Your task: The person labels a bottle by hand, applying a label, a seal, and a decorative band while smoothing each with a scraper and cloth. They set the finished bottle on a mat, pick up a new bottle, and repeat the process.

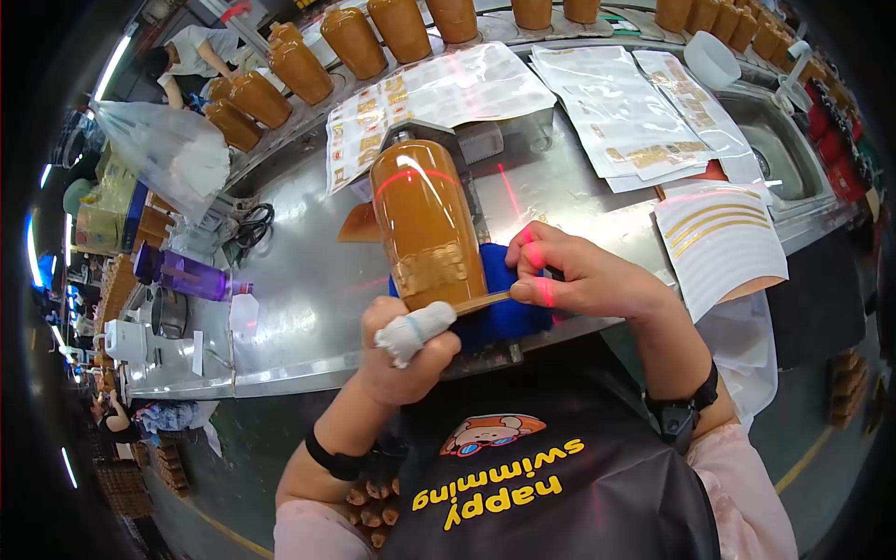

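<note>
A gold strip (pixel 482 302) is pinched between the left hand (pixel 418 366) and the right hand (pixel 577 269), apparently to be kept straight, near the base of a brown bottle (pixel 425 210) laid on blue padding (pixel 511 313), presumably against rolling.

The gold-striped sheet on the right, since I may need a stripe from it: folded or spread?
Spread: the sheet lies open, its curved gold stripes showing, with no fold visible.

Left hand (pixel 408 350), right hand (pixel 583 275): 2
Tan strip (pixel 485 301), between hands: 1
Near jar (pixel 425 210), beyond hands: 1
Row jars (pixel 399 30), farther beyond: over 10
Purple bottle (pixel 191 275), left of left hand: 1
</note>
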`<state>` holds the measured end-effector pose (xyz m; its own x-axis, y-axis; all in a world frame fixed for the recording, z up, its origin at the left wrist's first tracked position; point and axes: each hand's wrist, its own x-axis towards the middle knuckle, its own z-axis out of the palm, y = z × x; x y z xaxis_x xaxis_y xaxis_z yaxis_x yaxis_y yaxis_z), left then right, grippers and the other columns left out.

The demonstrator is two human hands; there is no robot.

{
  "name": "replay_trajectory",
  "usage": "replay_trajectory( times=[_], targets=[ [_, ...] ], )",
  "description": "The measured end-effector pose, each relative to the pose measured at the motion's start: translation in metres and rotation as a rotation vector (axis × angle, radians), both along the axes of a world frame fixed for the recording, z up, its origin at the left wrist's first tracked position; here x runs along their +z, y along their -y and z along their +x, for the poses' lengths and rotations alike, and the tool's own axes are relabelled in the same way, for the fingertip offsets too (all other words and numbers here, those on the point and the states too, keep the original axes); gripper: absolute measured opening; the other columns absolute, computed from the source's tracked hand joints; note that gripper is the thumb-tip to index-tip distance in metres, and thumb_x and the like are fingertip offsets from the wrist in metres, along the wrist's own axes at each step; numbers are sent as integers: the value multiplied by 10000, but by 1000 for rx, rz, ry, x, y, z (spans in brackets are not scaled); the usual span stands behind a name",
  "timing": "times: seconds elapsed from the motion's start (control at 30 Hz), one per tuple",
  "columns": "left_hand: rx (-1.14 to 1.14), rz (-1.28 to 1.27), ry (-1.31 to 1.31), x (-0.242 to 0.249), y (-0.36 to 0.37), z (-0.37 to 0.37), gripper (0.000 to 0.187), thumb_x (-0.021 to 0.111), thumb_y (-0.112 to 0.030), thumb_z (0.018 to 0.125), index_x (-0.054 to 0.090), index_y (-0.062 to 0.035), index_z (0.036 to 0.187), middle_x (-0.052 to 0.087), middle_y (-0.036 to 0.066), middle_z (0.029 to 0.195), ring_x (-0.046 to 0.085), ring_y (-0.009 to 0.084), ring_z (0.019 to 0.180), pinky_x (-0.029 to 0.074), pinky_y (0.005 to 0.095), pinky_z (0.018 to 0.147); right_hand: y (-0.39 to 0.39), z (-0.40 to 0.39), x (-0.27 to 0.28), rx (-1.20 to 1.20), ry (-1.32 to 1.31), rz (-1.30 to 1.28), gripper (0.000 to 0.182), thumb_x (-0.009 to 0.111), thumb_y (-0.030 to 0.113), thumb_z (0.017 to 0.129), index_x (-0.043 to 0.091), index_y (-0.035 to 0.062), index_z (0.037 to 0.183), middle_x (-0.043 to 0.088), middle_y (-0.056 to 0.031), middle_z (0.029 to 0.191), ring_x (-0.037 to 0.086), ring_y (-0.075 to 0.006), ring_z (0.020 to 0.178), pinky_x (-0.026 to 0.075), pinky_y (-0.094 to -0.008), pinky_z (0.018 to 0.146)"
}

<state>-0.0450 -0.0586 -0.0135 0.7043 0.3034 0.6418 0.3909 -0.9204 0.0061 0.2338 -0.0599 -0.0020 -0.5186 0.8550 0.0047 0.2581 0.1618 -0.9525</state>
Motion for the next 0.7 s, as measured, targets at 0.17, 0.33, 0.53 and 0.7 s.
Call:
replay_trajectory(
  times=[0.17, 0.33, 0.53, 0.7],
  targets=[
    [-9, 61, -2, 0, 1, 1, 210, 702, -119, 559, 635, -170, 751, 609, 22, 1053, 467, 269, 936, 395, 402, 714, -1, 0, -1, -5, 22, -52, 229, 676, 234, 907, 556, 46, 855, 505, -71, 1098, 475, -180, 1007, 398, -301, 889],
    [-149, 96, -120, 20, -11, 8, 261, 708, -122, 555, 660, -178, 805, 598, -3, 1089, 460, 248, 977, 411, 386, 715, -1, 1, -4, -11, 16, -45, 232, 671, 242, 912, 561, 45, 858, 506, -73, 1101, 476, -178, 1016, 401, -301, 893],
    [-171, 88, -196, 32, -11, 22, 283, 715, -123, 544, 670, -176, 819, 610, -11, 1075, 471, 228, 964, 422, 384, 719, -2, -2, -8, -21, 0, 2, 266, 676, 271, 905, 590, 19, 888, 505, -101, 1063, 530, -195, 939, 486, -301, 699],
    [-16, -15, -64, 10, 1, 2, 232, 711, -95, 558, 641, -156, 770, 619, 28, 1037, 479, 270, 946, 418, 395, 736, -1, -4, -10, -43, -5, 110, 275, 685, 284, 892, 622, 17, 913, 520, -127, 1044, 552, -238, 943, 506, -325, 721]
  ],
)
